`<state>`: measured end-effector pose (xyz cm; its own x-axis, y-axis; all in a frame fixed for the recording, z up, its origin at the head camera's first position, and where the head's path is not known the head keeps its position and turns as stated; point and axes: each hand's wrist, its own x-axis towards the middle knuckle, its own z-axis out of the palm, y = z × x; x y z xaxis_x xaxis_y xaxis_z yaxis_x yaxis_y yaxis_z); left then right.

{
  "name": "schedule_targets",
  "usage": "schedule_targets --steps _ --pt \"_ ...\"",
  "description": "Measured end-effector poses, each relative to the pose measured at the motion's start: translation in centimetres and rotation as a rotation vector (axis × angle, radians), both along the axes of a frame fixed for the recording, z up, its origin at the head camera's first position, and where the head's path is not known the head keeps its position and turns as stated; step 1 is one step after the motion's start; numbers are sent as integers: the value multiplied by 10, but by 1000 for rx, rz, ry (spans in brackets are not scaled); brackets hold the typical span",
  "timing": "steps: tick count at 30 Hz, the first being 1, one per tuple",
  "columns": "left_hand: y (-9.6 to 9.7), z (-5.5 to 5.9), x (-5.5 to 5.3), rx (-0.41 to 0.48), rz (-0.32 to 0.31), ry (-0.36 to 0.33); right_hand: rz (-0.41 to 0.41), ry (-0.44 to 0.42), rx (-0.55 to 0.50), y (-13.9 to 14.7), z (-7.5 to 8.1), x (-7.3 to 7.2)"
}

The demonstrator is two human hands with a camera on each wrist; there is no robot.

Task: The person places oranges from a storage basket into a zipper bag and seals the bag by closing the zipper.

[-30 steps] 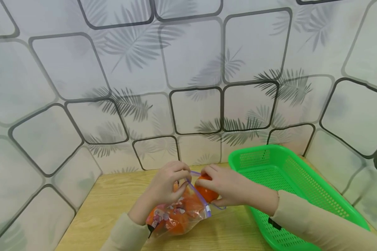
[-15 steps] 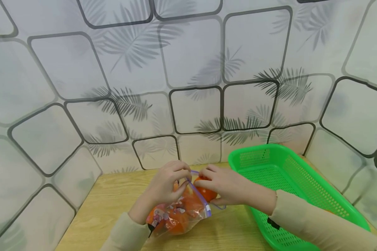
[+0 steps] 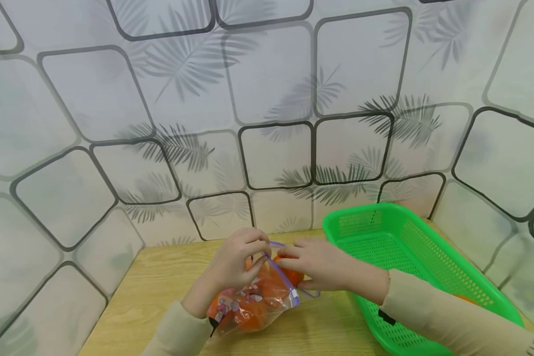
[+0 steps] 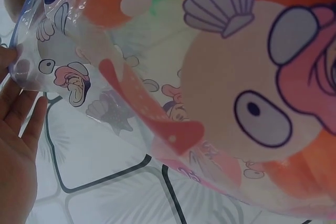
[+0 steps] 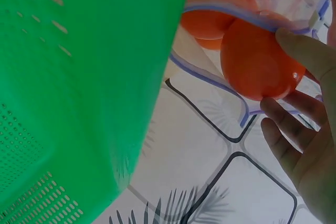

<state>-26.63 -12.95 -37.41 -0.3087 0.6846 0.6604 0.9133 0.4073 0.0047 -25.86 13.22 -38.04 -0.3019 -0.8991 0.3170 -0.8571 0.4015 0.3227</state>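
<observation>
A clear zip bag (image 3: pixel 267 299) with cartoon prints and a purple zip edge lies on its side, holding several orange-red tomatoes. My left hand (image 3: pixel 242 259) pinches the bag's upper edge, keeping the mouth apart; in the left wrist view, the hand's fingers (image 4: pixel 32 116) meet the plastic. At the mouth, my right hand (image 3: pixel 318 264) holds a smooth, shiny tomato (image 5: pixel 260 61) between thumb and fingers. This tomato sits partly within the purple-edged opening, touching or close to others inside. In the head view, the right fingers cover part of it.
A green perforated plastic basket (image 3: pixel 384 210) stands to the right, under the right forearm. A small orange piece (image 3: pixel 465 298) shows inside it, mostly hidden by the sleeve. Patterned sheeting (image 3: pixel 276 158) rises behind the wooden tabletop (image 3: pixel 155 277).
The right hand has shifted slightly left, moving the tomato further into the bag's mouth. An orange piece in the basket has come into view beside the sleeve. The left hand stays put.
</observation>
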Motion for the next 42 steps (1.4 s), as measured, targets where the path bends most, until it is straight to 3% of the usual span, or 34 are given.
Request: schedule_targets --steps 7,10,20,35,42 --pt "0 1 1 14 -4 17 67 -93 -119 -1 -5 0" --pt "0 2 1 19 -2 21 102 -93 -161 0 -5 1" --pt "-2 4 0 17 -12 28 140 -71 -126 1 0 3" --pt "-5 5 -2 30 -21 86 88 -66 -72 10 -3 0" --pt "-5 7 -1 1 7 51 11 -120 -19 19 -1 4"
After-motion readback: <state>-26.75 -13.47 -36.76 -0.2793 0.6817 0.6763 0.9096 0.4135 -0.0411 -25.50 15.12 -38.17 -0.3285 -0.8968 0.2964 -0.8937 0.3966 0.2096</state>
